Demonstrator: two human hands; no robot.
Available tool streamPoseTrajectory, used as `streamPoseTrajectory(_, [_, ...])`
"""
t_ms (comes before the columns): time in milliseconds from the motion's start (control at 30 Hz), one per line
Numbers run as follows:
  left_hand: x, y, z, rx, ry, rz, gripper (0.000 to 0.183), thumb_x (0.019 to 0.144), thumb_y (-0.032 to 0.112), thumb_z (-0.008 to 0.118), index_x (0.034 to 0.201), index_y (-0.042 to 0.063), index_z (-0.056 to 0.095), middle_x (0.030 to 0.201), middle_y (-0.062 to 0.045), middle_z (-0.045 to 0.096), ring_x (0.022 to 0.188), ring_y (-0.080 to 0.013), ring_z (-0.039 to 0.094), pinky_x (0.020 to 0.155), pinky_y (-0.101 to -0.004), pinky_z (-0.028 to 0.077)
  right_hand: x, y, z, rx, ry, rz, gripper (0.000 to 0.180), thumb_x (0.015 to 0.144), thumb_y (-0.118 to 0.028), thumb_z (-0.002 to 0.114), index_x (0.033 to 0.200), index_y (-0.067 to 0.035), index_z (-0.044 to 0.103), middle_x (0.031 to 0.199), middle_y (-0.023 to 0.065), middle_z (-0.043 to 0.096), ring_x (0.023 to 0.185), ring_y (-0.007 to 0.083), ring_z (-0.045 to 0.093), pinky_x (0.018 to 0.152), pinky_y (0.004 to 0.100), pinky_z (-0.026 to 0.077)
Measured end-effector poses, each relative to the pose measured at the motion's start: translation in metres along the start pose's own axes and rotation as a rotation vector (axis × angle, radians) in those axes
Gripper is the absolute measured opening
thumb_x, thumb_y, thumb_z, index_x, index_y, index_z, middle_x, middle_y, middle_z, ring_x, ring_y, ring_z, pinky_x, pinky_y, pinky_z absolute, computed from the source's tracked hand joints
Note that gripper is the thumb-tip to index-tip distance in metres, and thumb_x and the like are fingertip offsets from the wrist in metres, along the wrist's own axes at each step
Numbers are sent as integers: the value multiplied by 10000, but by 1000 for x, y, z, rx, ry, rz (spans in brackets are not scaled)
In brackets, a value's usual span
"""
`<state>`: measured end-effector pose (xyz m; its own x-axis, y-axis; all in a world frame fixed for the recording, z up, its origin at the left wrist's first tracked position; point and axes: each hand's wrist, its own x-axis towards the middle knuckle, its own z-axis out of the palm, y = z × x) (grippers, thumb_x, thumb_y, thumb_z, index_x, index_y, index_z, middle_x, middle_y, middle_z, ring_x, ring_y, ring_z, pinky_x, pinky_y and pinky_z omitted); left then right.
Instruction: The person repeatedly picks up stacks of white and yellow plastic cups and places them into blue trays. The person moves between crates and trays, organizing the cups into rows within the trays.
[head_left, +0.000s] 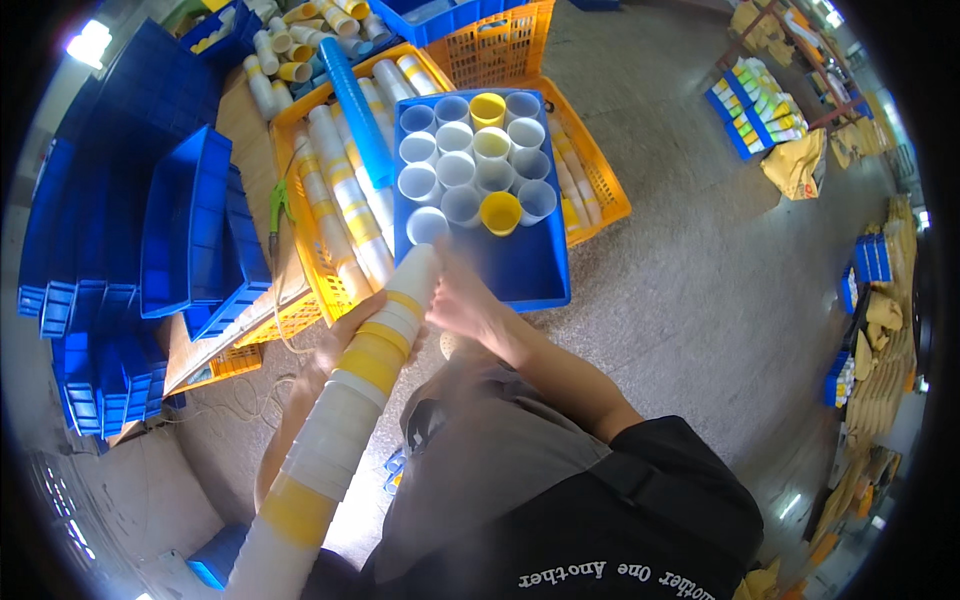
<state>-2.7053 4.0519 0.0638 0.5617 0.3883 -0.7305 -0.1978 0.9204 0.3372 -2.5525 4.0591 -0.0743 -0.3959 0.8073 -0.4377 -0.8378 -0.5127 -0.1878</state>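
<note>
A long nested stack of white and yellow plastic cups (322, 435) slants up from the bottom edge towards the blue bin. My left hand (341, 337) wraps around it below its far end. My right hand (469, 304) is blurred beside that far end, its fingers curled close to the end cup; whether they grip it is unclear. Beyond both hands lies the blue plastic bin (525, 274), with rows of upright white cups (456, 169) in its far part. A few yellow cups (500, 213) stand among them. The bin's near part shows bare blue floor.
Yellow plastic crates (330, 281) holding more cup stacks (352, 202) sit beneath and beside the bin. A blue cup stack (356, 112) lies across one. Stacked blue bins (184, 225) rise at left, near a green-handled air gun (280, 208) with a hose.
</note>
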Motion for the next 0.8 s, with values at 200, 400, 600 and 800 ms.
streamPoseTrajectory(200, [-13,-5,6,90,74,-30,583,958,394,589,1304,-63,481,1109,-241,628,859,-256,693,782,-323,601,-46,-10,-45,-24,-99,-198,366,1011,-340,562,1129,7,557,1048,147,659,1051,228,630,938,386,486])
streamPoseTrajectory(400, [-5,13,18,132,111,-93,600,954,392,601,1313,-71,472,1141,-257,617,873,-262,693,797,-324,600,-75,-36,-24,159,38,-77,495,1011,-477,494,1179,-12,528,1143,133,614,1158,229,574,1077,483,373])
streamPoseTrajectory(600, [-56,6,53,471,320,169,516,906,331,691,1230,-48,564,1013,-172,687,848,-195,693,785,-240,550,-38,-4,-31,-5,-155,-137,315,1004,-340,569,1127,-50,554,1042,95,645,1046,235,606,965,436,451])
streamPoseTrajectory(800, [-33,21,44,292,223,-68,475,913,314,684,1218,-33,573,980,-156,696,820,-186,695,767,-249,553,-48,-34,-33,75,27,-108,548,1029,-520,394,1220,-26,538,1273,143,582,1227,302,544,1083,516,377])
